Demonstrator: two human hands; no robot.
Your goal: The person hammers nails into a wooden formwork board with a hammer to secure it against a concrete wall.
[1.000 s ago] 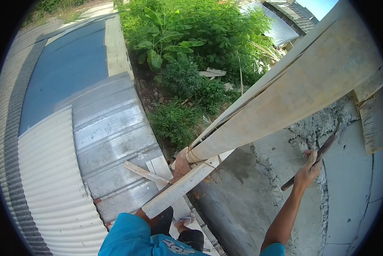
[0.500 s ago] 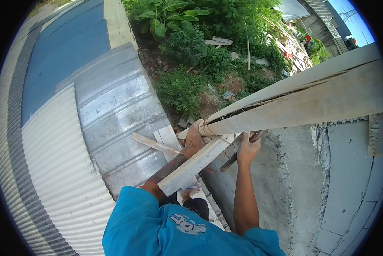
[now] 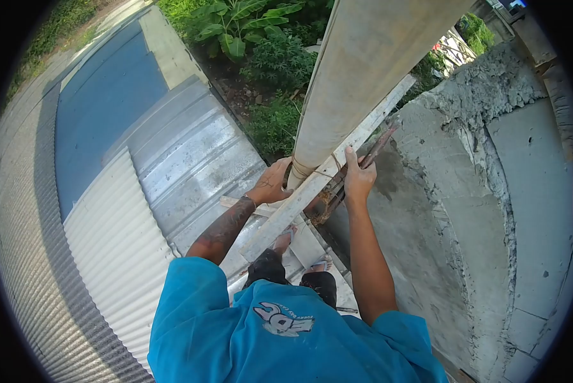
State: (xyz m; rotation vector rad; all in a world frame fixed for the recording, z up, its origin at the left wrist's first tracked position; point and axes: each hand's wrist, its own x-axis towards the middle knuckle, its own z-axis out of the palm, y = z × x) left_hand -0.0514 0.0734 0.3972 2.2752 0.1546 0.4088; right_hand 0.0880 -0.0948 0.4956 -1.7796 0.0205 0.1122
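A thick pale pole [image 3: 363, 76] rises from the middle toward the camera, with thin wire wound round its lower end. My left hand [image 3: 272, 183] is closed around the left side of that lower end. Against the pole's right side lies a long whitish wooden batten [image 3: 299, 201], slanting up to the right, wire crossing it near the pole. My right hand [image 3: 360, 180] grips a dark, rod-like tool [image 3: 380, 144] just right of the batten, thumb up against the wood. What kind of tool it is cannot be made out. Brownish fibrous material [image 3: 325, 203] shows below the hands.
Under my feet [image 3: 283, 241] are pale boards [image 3: 309, 246]. Silver metal roofing [image 3: 191, 153], white corrugated sheets [image 3: 117, 236] and a blue roof [image 3: 111, 115] spread leftward. A rough grey concrete wall [image 3: 414, 236] drops away right. Green plants [image 3: 277, 64] grow below, beyond the roof edge.
The pole has swung from slanting rightward to nearly upright in view. The batten now extends farther up to the right. My right hand and tool have moved up; my left hand stays on the pole.
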